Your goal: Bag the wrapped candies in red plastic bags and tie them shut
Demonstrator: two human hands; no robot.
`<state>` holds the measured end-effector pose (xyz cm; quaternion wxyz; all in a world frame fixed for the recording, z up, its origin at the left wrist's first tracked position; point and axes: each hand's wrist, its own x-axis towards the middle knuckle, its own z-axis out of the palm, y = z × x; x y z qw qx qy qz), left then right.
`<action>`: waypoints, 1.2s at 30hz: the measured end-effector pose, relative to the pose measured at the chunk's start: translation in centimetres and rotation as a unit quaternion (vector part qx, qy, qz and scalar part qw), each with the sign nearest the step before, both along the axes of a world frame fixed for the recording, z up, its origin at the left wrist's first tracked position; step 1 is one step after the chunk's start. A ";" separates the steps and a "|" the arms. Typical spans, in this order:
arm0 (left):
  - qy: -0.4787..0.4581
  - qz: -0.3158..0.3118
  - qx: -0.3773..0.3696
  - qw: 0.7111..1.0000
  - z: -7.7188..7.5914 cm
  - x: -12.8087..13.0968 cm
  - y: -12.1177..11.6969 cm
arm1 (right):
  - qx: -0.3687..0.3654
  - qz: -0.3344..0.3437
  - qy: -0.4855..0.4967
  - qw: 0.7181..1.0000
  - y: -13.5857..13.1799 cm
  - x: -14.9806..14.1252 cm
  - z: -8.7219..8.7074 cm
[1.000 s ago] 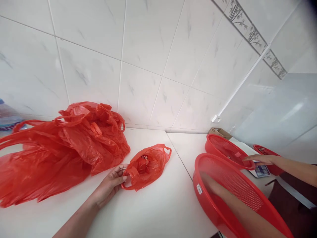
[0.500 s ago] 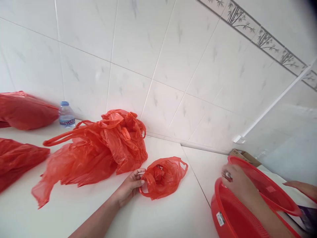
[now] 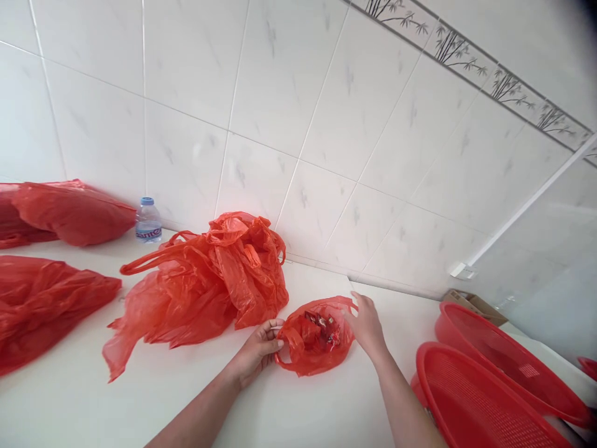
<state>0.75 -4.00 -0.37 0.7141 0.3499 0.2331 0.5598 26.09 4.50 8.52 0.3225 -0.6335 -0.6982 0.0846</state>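
My R hand (image 3: 367,326) had moved from the red mesh strainers (image 3: 485,404) to the sm. red plastic bag (image 3: 313,342) on the white counter (image 3: 93,392), fingers apart at its rim; L hand (image 3: 258,353), fingers together, lay against its handle; red pkts (image 3: 321,326) inside.

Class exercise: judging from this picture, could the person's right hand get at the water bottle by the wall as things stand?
Probably not easily. The right hand is at the small red plastic bag, while the water bottle stands far off against the tiled wall, beyond the heap of red plastic bags.
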 end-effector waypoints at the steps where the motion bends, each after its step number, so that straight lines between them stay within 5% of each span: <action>1: 0.005 -0.001 0.002 1.000 0.0 0.0 0.0 | 0.012 -0.042 0.019 0.999 0.2 0.8 -0.5; 4: 0.012 -0.004 0.006 1.000 0.5 0.0 -0.1 | 0.011 -0.109 0.082 0.991 0.2 2.3 -2.4; 8: 0.128 0.007 0.018 0.992 1.3 -0.3 -0.8 | -0.029 -0.068 0.172 0.982 -0.4 2.6 -3.6; 13: 0.274 0.105 -0.020 0.956 3.2 -0.5 -1.8 | -0.043 0.011 0.314 0.949 -1.1 2.5 0.3; 16: 0.239 0.172 -0.006 0.956 7.1 -0.7 -1.9 | -0.031 0.086 0.394 0.915 -2.0 2.8 4.0; 20: 0.165 0.322 0.104 0.926 14.4 -1.3 -2.1 | 0.046 0.129 0.489 0.861 -3.8 3.3 7.3; 23: 0.172 0.314 0.153 0.921 18.2 -1.7 -2.8 | 0.040 0.116 0.489 0.864 -5.0 3.3 7.9; 26: 0.230 0.264 0.192 0.917 20.1 -1.6 -3.6 | 0.062 0.089 0.482 0.870 -5.6 2.8 7.7; 29: 0.348 0.285 0.256 0.855 21.0 -1.3 -4.3 | 0.060 0.091 0.539 0.835 -5.8 2.3 7.8; 34: 0.545 0.360 0.338 0.678 21.8 0.2 -4.7 | -0.027 0.171 0.652 0.738 -7.2 0.3 8.3; 36: 0.549 0.371 0.346 0.664 21.6 1.1 -4.6 | -0.040 0.205 0.660 0.721 -8.6 -1.2 8.4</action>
